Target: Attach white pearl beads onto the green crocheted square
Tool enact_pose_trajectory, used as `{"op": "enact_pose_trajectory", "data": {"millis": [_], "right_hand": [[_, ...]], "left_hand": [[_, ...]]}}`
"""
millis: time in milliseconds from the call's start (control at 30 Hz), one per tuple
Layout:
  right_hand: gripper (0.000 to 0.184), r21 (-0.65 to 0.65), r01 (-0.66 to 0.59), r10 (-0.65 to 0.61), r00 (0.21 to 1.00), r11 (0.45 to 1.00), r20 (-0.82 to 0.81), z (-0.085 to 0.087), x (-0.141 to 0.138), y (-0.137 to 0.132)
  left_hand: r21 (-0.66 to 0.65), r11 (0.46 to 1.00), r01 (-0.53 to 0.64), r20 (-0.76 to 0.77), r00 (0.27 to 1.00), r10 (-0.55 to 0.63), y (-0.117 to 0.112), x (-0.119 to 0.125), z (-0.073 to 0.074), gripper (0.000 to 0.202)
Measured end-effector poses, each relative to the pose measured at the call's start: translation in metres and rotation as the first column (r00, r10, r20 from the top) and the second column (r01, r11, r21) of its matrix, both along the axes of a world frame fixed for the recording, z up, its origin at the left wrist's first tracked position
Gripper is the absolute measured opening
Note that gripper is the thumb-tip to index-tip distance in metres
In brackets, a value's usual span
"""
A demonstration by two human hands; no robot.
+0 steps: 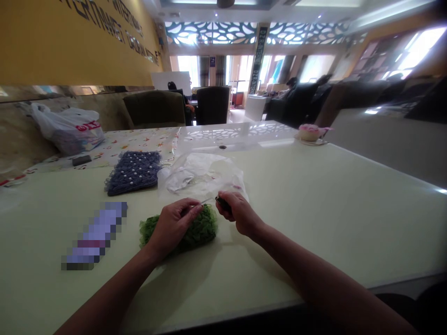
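My left hand [173, 228] rests on a green crocheted piece [199, 230] and pinches its top edge. My right hand [239, 213] grips a small dark-handled tool [221, 201], and a thin metal tip runs from it towards my left fingers. Whether the tool is a needle or small scissors is too small to tell. Just behind my hands lies a crumpled clear plastic bag [200, 177]. Further left sits a dark blue crocheted piece [133, 173] studded with white pearl beads. A pixelated, blurred object [94, 236] lies left of my left hand.
The pale green tabletop [331, 223] stretches right of my hands. A white plastic bag [66, 129] sits on a patterned cloth [139, 139] at the far left. A pink flower-shaped item [309, 132] stands on a saucer at the back. Seated people [296, 97] and armchairs lie beyond.
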State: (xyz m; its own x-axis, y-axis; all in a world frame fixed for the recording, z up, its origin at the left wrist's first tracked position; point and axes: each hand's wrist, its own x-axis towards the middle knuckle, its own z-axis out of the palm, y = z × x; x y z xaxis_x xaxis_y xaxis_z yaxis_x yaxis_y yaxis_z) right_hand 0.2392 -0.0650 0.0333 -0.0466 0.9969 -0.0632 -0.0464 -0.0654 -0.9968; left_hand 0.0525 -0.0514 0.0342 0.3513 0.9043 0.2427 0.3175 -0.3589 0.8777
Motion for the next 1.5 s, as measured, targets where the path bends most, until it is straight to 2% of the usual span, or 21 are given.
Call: {"op": "enact_pose_trajectory", "data": {"millis": [333, 633, 1500], "right_hand": [[0.033, 0.016, -0.009, 0.009, 1.000, 1.000, 0.006, 0.0001, -0.0011, 0.0002], [0.037, 0.007, -0.028, 0.027, 0.999, 1.000, 0.029, -0.0015, -0.0031, -0.0004], [0.037, 0.009, -0.027, 0.027, 0.999, 1.000, 0.026, -0.0020, -0.0018, -0.0001]], "left_hand": [[0.023, 1.000, -0.015, -0.018, 1.000, 0.015, 0.0006, -0.0008, -0.0021, 0.025], [0.104, 0.995, -0.004, -0.043, 0.999, 0.008, 0.0004, -0.0008, 0.0011, 0.024], [0.106, 0.994, -0.034, -0.053, 0.998, 0.040, 0.0005, 0.0004, -0.0001, 0.024]]}}
